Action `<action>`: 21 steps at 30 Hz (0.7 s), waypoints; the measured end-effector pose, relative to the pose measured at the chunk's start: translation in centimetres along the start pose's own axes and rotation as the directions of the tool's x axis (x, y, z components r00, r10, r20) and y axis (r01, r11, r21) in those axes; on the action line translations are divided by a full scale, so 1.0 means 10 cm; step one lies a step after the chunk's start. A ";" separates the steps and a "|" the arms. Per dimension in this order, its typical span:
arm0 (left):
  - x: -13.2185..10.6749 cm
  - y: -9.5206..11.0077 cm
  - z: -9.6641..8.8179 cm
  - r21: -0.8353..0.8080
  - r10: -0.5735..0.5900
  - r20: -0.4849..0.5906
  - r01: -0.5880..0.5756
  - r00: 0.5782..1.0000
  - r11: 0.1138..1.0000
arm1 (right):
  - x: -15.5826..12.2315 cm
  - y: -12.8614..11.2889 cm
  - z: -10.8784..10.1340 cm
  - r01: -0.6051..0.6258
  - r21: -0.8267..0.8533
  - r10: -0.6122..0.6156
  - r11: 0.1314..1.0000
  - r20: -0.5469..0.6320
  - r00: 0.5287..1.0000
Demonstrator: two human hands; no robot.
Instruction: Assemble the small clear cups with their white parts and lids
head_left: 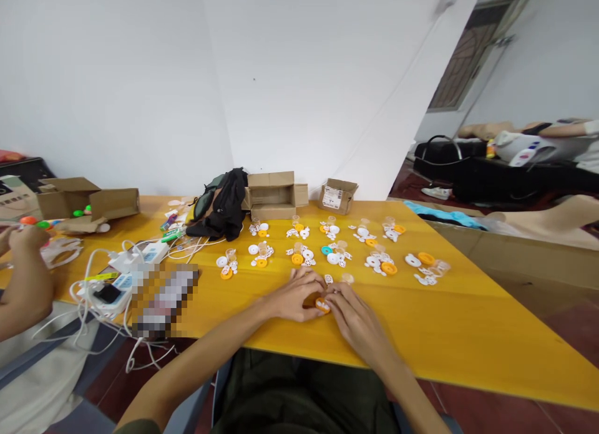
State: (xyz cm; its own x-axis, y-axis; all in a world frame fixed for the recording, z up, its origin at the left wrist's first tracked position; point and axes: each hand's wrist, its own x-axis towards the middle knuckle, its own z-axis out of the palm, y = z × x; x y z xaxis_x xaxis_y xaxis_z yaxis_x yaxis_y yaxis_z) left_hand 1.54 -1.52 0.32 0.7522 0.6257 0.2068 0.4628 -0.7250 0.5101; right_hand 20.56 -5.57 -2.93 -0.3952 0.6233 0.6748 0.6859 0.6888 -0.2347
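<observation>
one orange cap (322,305), white inside, between both hands near the front edge of the counter (468,334). left hand (294,298): fingers pinching its rim. right hand (354,313): fingers bunched alongside, cannot tell what they grip. advisable: hold level, press lightly.

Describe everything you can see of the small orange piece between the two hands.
The orange piece is small and roundish, apparently plastic, with an orange rim and white shapes on its face, too small to make out exactly. That face shows to the camera. The left hand grips it from the left, while fingertips of the right hand are at its right side, hiding part of its edge. It is near the table's front edge; whether it touches the tabletop cannot be told.
</observation>
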 end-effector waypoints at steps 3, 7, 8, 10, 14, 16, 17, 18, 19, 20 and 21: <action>0.00 0.00 0.00 0.006 -0.001 -0.009 0.001 1.000 1.000 | 0.01 0.00 0.00 0.003 -0.005 -0.003 1.000 -0.002 1.000; -0.01 -0.01 0.00 0.013 -0.007 -0.003 0.007 1.000 1.000 | 0.01 -0.01 0.01 0.018 -0.007 -0.018 1.000 0.023 1.000; -0.01 -0.01 0.00 0.012 -0.009 0.000 0.009 1.000 1.000 | 0.01 -0.01 0.01 0.015 -0.010 -0.015 1.000 0.028 1.000; -0.01 -0.01 0.00 0.009 -0.014 0.004 0.014 1.000 1.000 | 0.01 -0.02 0.00 0.011 -0.019 -0.010 1.000 0.034 0.999; 0.00 -0.02 0.01 0.009 -0.011 0.001 0.011 1.000 1.000 | 0.01 -0.03 -0.01 0.027 -0.035 -0.026 0.999 0.032 0.999; 0.00 -0.02 0.01 0.013 -0.007 0.000 0.007 1.000 1.000 | 0.01 -0.04 -0.02 0.037 -0.039 -0.036 0.999 0.035 0.999; 0.00 -0.02 0.00 0.014 -0.005 -0.001 0.005 1.000 1.000 | 0.00 -0.05 -0.03 0.041 -0.043 -0.040 0.998 0.037 0.999; 0.00 -0.02 0.00 0.015 -0.004 -0.002 0.004 1.000 1.000 | 0.00 -0.05 -0.03 0.044 -0.048 -0.042 0.998 0.040 0.998; 0.00 -0.01 0.00 0.015 -0.002 -0.002 0.002 1.000 1.000 | 0.00 -0.06 -0.04 0.047 -0.055 -0.044 0.997 0.042 0.998; 0.00 -0.01 0.00 0.015 -0.001 -0.002 0.001 1.000 1.000 | 0.00 -0.07 -0.05 0.049 -0.065 -0.046 0.997 0.044 0.998; 0.00 -0.01 -0.01 0.014 0.000 -0.002 0.000 1.000 1.000 | 0.00 -0.07 -0.06 0.052 -0.075 -0.049 0.996 0.044 0.998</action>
State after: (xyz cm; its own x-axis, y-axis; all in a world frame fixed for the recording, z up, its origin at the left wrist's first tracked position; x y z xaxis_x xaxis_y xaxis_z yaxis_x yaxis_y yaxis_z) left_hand 1.48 -1.44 0.32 0.7514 0.6262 0.2083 0.4696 -0.7291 0.4980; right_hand 20.42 -6.27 -2.35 -0.4543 0.6046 0.6543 0.7083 0.6906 -0.1462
